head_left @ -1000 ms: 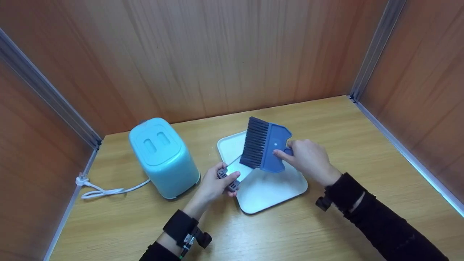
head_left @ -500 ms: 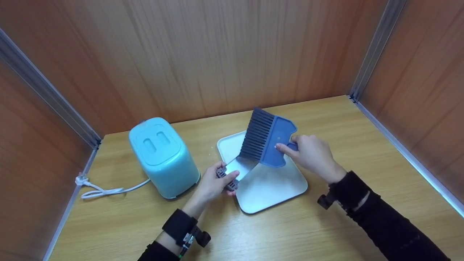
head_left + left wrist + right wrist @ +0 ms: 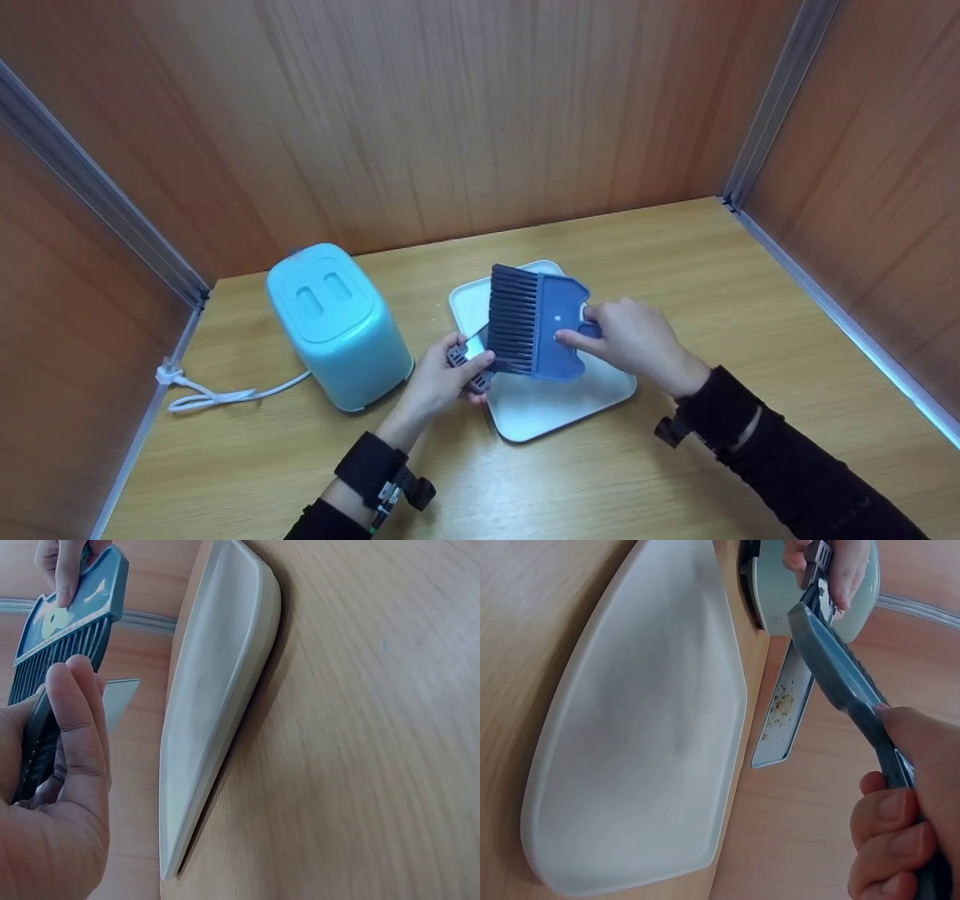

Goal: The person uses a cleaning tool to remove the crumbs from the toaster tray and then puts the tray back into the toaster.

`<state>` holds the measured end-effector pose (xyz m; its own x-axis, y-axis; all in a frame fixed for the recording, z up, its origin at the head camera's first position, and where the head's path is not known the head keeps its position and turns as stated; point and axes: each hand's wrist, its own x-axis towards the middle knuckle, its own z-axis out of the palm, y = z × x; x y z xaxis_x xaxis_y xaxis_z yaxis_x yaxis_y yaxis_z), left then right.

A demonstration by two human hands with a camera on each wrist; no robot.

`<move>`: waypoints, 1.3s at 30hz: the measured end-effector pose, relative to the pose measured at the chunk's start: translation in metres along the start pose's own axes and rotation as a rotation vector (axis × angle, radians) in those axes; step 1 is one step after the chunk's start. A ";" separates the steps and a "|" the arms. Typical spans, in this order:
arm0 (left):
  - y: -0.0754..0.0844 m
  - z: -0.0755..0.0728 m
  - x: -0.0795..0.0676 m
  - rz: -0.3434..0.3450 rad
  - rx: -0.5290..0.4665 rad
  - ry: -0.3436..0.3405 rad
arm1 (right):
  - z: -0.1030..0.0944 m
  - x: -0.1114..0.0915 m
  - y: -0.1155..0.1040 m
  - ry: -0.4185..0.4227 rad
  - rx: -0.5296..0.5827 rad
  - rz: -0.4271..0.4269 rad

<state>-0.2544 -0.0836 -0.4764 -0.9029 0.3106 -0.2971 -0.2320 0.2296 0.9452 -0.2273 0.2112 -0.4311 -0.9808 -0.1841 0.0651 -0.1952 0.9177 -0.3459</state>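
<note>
My right hand [image 3: 641, 341] grips the handle of a wide blue brush [image 3: 556, 337] with dark bristles. In my left hand [image 3: 439, 379] a flat metal crumb tray [image 3: 789, 682] is pinched by its grey slotted end [image 3: 471, 369], thumb on top. Crumbs [image 3: 780, 706] lie on its surface in the right wrist view. The bristles [image 3: 513, 319] cover most of the crumb tray in the head view, close to my left thumb. Below both hands, a white rectangular tray [image 3: 544, 411] rests on the table; the crumb tray is held above it.
A light-blue toaster [image 3: 341, 330], its lid on, stands left of the white tray. Its white cord [image 3: 217, 397] lies coiled toward the left wall. Wooden panels [image 3: 480, 120] enclose the table at the back and both sides. Small specks [image 3: 439, 305] lie beside the toaster.
The brush went away from me and to the right along the crumb tray, then came back toward my left hand. My left hand and the crumb tray stay nearly still.
</note>
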 end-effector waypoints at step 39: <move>-0.002 -0.002 -0.002 -0.012 0.015 -0.008 | 0.006 0.005 0.017 0.147 -0.025 0.078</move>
<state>-0.2532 -0.0864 -0.4775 -0.8969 0.3155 -0.3099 -0.2377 0.2469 0.9394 -0.2356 0.2237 -0.4419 -0.9826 -0.0599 0.1757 -0.1164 0.9360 -0.3322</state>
